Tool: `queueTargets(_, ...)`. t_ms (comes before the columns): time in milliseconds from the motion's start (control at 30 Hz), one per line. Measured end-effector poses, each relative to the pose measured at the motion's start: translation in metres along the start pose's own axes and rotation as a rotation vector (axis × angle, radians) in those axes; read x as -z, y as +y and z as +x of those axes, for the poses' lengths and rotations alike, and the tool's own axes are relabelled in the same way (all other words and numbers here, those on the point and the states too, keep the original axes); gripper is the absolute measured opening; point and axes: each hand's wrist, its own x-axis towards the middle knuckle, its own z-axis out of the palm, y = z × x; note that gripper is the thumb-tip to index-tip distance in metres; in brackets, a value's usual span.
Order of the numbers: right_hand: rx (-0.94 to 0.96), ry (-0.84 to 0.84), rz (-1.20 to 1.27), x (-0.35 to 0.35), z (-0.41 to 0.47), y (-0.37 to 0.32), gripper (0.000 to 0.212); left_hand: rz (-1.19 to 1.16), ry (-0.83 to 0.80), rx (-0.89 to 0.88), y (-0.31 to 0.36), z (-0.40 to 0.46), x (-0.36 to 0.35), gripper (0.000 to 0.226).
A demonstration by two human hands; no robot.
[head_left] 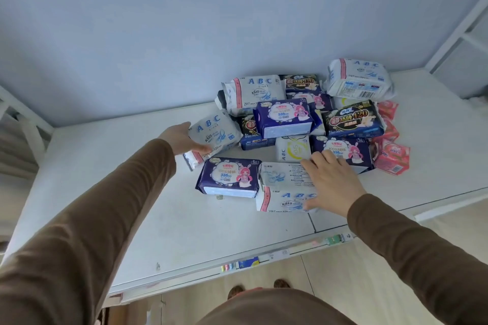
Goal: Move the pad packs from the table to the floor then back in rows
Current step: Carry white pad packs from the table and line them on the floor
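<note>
Several pad packs lie in a loose heap on the white table (132, 206). My left hand (181, 138) grips a white ABC pack (215, 134) at the heap's left edge, thumb under it and the pack tilted. My right hand (334, 182) lies over a white ABC pack (284, 185) at the front of the heap, fingers spread on top and thumb against its front side. Beside it sits a dark blue pack with a pink figure (228, 177). Behind are more blue packs (284, 117), black 420 packs (352, 119), white ABC packs (359, 79) and small pink packs (390, 157).
A pale blue wall (211, 21) rises behind the table. White frame bars (459, 31) stand at the right, and a frame post at the left edge. The table's front edge (264, 258) carries small stickers. Below it are a light wooden floor (343, 272) and my feet.
</note>
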Motion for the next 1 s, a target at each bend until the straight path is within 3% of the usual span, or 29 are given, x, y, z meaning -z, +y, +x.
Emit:
queueTargets(133,-0.051,-0.025,0.222,-0.011,-0.007,-0.004,0.104,0.297,0.183,-0.118,0.006,-0.014,-0.002,0.085)
queueTargets(200,-0.042,-0.030,0.296,-0.014,-0.010,-0.006,0.102,0.327,0.232,-0.131,0.006,-0.017,-0.005,0.097)
queueTargets(400,-0.027,-0.112,0.525,-0.019,-0.018,0.005,0.110,0.412,0.148,0.004,0.004,-0.015,0.005,0.085)
queueTargets(467,-0.049,-0.120,0.612,-0.022,-0.022,0.011,0.111,0.239,0.078,0.015,-0.002,-0.011,0.009,0.080)
queueTargets(567,-0.092,-0.109,0.750,-0.028,-0.028,0.015,0.103,-0.248,-0.004,0.058,-0.011,-0.013,0.008,0.069)
queueTargets(633,-0.112,-0.077,0.864,-0.032,-0.033,0.014,0.094,-0.438,0.058,0.050,-0.016,-0.019,0.002,0.072)
queueTargets(700,-0.122,-0.030,0.946,-0.032,-0.038,0.012,0.085,-0.483,0.179,0.011,-0.018,-0.031,-0.004,0.079)
queueTargets(867,-0.098,0.049,0.978,-0.023,-0.058,0.017,0.082,-0.229,0.522,-0.071,-0.028,-0.074,-0.004,0.086)
queueTargets(1000,-0.020,0.072,0.934,-0.018,-0.078,0.017,0.085,-0.201,0.632,-0.156,-0.036,-0.133,-0.007,0.082)
